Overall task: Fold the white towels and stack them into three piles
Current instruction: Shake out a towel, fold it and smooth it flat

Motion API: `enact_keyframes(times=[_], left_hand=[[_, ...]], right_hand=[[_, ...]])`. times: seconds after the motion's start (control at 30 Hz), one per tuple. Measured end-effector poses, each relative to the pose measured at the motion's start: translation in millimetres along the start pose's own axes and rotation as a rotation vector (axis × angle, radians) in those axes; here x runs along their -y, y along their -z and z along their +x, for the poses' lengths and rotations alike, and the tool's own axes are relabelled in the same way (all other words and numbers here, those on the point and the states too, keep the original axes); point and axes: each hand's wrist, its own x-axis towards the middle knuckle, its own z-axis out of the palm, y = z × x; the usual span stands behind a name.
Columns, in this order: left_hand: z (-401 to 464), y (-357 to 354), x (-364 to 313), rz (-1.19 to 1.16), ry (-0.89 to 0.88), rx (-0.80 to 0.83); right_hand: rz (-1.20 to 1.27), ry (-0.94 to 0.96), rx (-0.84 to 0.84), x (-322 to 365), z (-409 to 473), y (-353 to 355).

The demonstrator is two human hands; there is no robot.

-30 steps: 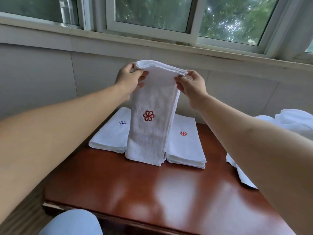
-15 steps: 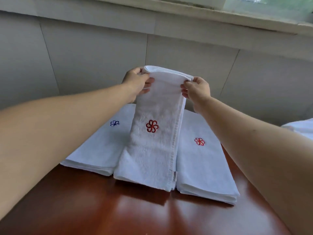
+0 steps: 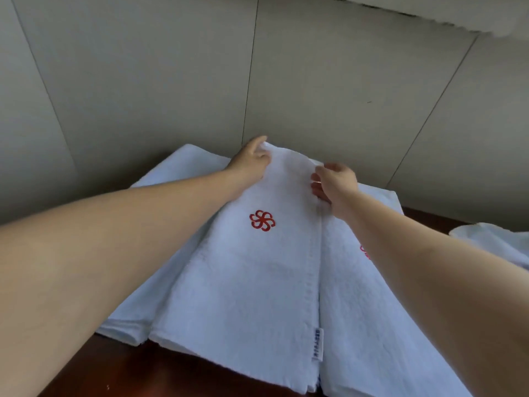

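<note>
The middle towel, held upright a second ago, now lies flat between the left pile and right pile, left hand and right hand still pinching its far corners, so a third pile seems begun.

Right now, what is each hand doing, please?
Left hand: holds the far left corner of the middle towel.
Right hand: pinches its far right edge.
</note>
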Motion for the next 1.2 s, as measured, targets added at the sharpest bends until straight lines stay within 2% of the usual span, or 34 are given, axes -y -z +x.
enact_keyframes(times=[0.1,0.3,0.4,0.57,0.63,0.77,1.0,1.2], left_hand=[[-8.6,2.0,9.5,0.172,-0.057,0.11],[-40.5,8.9,0.1,0.704,-0.123,0.244],[-56.2,6.0,-2.6,0.892,-0.128,0.316],[-71.3,-9.9,2.9,1.131,-0.114,0.342],[-77.7,-19.1,15.2,1.189,-0.128,0.296],[-78.6,-25.0,30.0,1.224,-0.161,0.187],[-99.8,-27.3,23.3,1.229,-0.088,0.208],[-192.0,-45.4,19.5,1.123,-0.101,0.203]], right_hand=[[-0.028,0.05,0.05,-3.7,-2.7,1.6],[-0.351,0.166,0.184,2.0,-43.4,24.3],[-0.588,0.226,0.245,3.0,-63.9,29.7],[-0.987,0.36,0.358,-13.9,-81.5,24.2],[-1.104,0.412,0.309,-35.3,-88.5,19.2],[-1.127,0.542,0.171,-52.5,-88.7,13.2],[-1.128,0.379,0.251,-50.6,-107.8,17.2],[-1.053,0.321,0.255,-56.4,-192.7,37.6]])
